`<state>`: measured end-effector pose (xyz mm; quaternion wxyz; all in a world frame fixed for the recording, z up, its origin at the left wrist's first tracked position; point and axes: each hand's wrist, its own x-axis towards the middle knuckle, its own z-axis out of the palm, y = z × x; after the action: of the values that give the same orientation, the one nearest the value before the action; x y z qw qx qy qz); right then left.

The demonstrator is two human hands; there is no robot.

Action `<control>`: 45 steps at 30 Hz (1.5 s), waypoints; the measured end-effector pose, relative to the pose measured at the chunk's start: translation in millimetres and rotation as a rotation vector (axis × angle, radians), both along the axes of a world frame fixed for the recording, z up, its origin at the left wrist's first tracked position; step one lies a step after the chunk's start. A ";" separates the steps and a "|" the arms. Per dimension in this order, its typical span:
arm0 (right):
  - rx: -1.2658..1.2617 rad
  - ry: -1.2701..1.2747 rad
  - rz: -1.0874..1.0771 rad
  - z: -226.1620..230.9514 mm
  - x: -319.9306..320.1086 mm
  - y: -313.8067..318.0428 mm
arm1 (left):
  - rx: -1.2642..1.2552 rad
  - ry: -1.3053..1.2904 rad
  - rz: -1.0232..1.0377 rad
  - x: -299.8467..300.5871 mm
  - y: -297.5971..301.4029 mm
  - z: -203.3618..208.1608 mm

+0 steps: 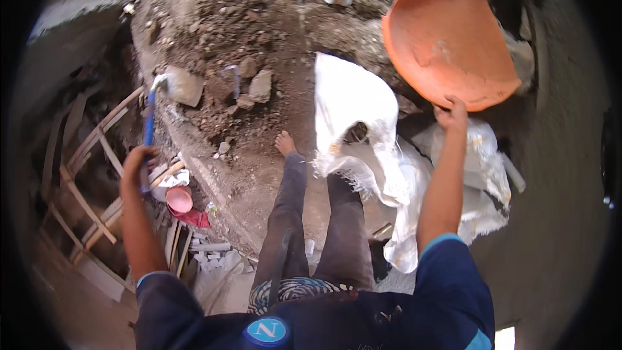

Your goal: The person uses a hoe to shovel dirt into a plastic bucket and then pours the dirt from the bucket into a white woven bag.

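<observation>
On the left, my left hand [139, 162] is wrapped round the blue handle [149, 120] of a hoe. Its broad, dirt-coloured blade [184, 85] lies against the heap of soil and rubble [220, 39]. My right hand [452, 115] grips the near edge of a shallow orange plastic scoop pan [450, 45], which is tilted so its inside shows. A slot-shaped handle hole is visible at the pan's far rim. Below it and to the left, a white woven sack [353, 94] with a frayed edge drapes close to my legs, touching neither hand.
More white sacks [483, 155] lie under my right forearm. Wooden strips [87, 201] form a frame at the left, beside a pink bowl [179, 199] and a red cloth [191, 218]. Broken pale pieces [210, 253] lie nearer. My bare foot [285, 143] stands at the soil's edge.
</observation>
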<state>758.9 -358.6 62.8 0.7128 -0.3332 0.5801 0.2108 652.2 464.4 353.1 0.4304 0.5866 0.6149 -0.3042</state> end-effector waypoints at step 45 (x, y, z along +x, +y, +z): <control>0.077 0.615 1.355 -8.0 -301.8 347.6 | 0.556 -0.215 -0.480 -59.2 67.2 88.3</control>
<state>457.1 -11.0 54.7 0.2434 -0.5185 0.4132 0.7079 592.9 531.6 441.4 0.2336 0.8368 0.4704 -0.1545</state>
